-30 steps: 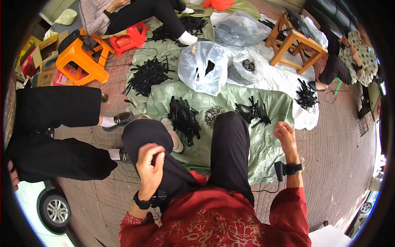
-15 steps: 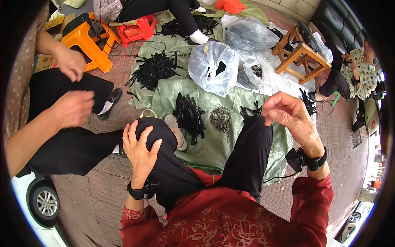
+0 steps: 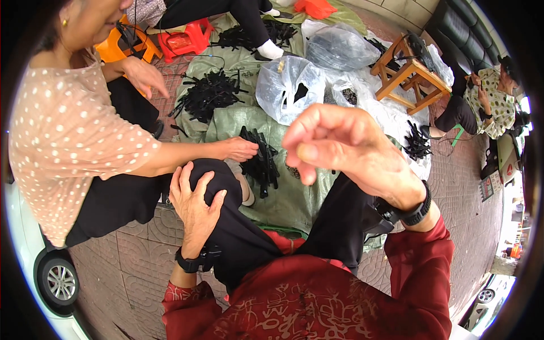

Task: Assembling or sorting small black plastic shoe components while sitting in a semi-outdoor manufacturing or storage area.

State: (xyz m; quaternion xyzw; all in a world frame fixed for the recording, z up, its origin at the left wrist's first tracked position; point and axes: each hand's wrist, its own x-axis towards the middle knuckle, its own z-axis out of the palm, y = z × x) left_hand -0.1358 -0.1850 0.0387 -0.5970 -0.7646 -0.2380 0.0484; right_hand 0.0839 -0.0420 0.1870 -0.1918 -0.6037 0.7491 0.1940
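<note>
My left hand (image 3: pixel 195 198) rests on my left knee, fingers spread, holding nothing. In front of me my right hand (image 3: pixel 345 150) hangs in the air above my right thigh. Its fingers are loosely curled and the thumb stands apart from the index finger, with nothing visible between them. Behind it, a heap of small metal pieces (image 3: pixel 293 171) is mostly hidden. A bundle of black strips (image 3: pixel 262 164) lies on the green sheet (image 3: pixel 289 201) beyond my knees. From the left, a co-worker's hand (image 3: pixel 241 149) touches that bundle.
The co-worker in a dotted top (image 3: pixel 85 136) leans in close on my left. Farther off lie another black strip pile (image 3: pixel 209 96), clear plastic bags (image 3: pixel 290 85), a wooden stool (image 3: pixel 411 73) and a red stool (image 3: pixel 184 42). Another person (image 3: pixel 493 102) sits at the far right.
My right hand has moved left and closer to the camera, covering the metal pieces. The co-worker has leaned forward and reached one hand to the black strips. My left hand stays put.
</note>
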